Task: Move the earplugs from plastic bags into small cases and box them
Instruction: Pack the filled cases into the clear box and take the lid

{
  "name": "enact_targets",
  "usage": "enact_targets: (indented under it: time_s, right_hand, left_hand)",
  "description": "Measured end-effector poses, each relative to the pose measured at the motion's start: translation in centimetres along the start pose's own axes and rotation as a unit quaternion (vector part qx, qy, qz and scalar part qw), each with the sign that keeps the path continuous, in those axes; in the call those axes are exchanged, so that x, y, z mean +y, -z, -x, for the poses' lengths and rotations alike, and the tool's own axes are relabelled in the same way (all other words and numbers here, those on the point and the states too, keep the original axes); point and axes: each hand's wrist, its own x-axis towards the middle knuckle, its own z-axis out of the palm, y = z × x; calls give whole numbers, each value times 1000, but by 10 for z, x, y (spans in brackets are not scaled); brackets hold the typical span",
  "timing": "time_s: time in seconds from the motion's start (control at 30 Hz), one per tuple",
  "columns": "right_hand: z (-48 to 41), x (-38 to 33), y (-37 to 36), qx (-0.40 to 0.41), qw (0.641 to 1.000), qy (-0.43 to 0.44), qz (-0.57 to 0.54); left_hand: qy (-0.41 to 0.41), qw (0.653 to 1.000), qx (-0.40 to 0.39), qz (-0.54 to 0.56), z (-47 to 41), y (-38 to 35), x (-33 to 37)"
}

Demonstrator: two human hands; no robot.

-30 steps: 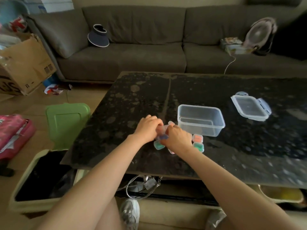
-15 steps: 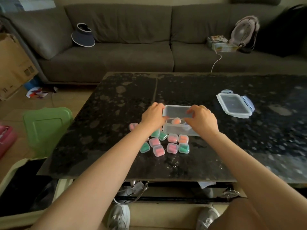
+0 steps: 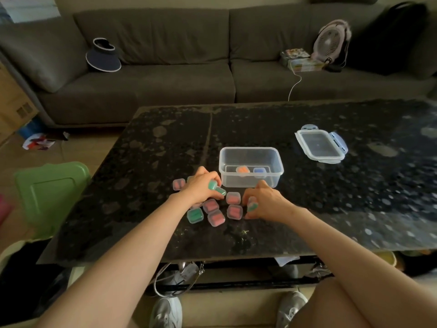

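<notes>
Left hand (image 3: pixel 201 187) - fingers curled round a green case (image 3: pixel 212 185). A second green case (image 3: pixel 221 191) sits right at its fingertips; can't tell if it's gripped too. Right hand (image 3: pixel 268 202) - fingers curled narrow, pinching a greenish case (image 3: pixel 252 205) low over the worktop (image 3: pixel 331 209).

Loose cases (image 3: pixel 234 211) lie between and just below both sets of fingers. They're small clear snap boxes with rounded corners, the earplug colour showing through: mostly pink, one green (image 3: pixel 195 215). One pink case (image 3: pixel 179 184) lies just left of the left fingers.

Clear box (image 3: pixel 250 183) stands just beyond the right fingers, close to the left ones, open-topped. Inside are an orange case (image 3: pixel 242 169) and a blue case (image 3: pixel 259 170), side by side on the floor of the box. Its lid (image 3: pixel 320 146), with blue clip tabs, lies well beyond and right of the right fingers.

Writing: print on the cardboard box (image 3: pixel 14 107) at far left is too blurred to read. Case labels can't be made out.
</notes>
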Motion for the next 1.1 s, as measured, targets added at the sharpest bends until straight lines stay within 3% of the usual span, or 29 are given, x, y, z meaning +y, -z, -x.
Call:
enact_targets:
  time_s: [0.17, 0.3, 0.4, 0.47, 0.53, 0.6, 0.73, 0.83, 0.93, 1.0, 1.03, 1.1]
  right_hand:
    - [-4, 4, -2, -6, 998, -19, -54]
    - [-2, 3, 1, 1, 995, -12, -101]
    - [4, -1, 23, 74, 976, -34, -203]
    - [0, 1, 42, 152, 956, -58, -244]
    - [-10, 6, 60, 216, 947, -69, -229]
    - [-21, 8, 72, 227, 949, -76, -207]
    - [-30, 4, 76, 205, 971, -101, -64]
    - [-24, -3, 60, 250, 967, -32, -17]
    - [-16, -10, 33, 144, 989, 44, -8]
    - [-14, -13, 16, 25, 996, 82, 18]
    - [-14, -14, 9, -12, 996, 87, 23]
    - [-16, -15, 0, -27, 996, 82, 21]
  left_hand:
    - [8, 995, 62, 83, -5, -1, -2]
    - [28, 993, 51, 105, -8, -1, -1]
    - [35, 988, 74, 131, -9, 2, -3]
    - [38, 981, 132, 134, -7, 11, -3]
    - [16, 974, 194, 118, -5, 29, 6]
    - [-15, 968, 221, 120, -8, 45, 26]
    - [-48, 982, 136, 124, -24, 47, 65]
    - [-68, 991, 48, 105, -29, 33, 62]
    - [-73, 980, 156, 97, -20, 25, 39]
    - [-7, 968, 234, 90, -11, 22, 25]
    - [32, 968, 235, 79, -7, 20, 19]
    - [81, 984, 155, 19, -3, 12, 9]
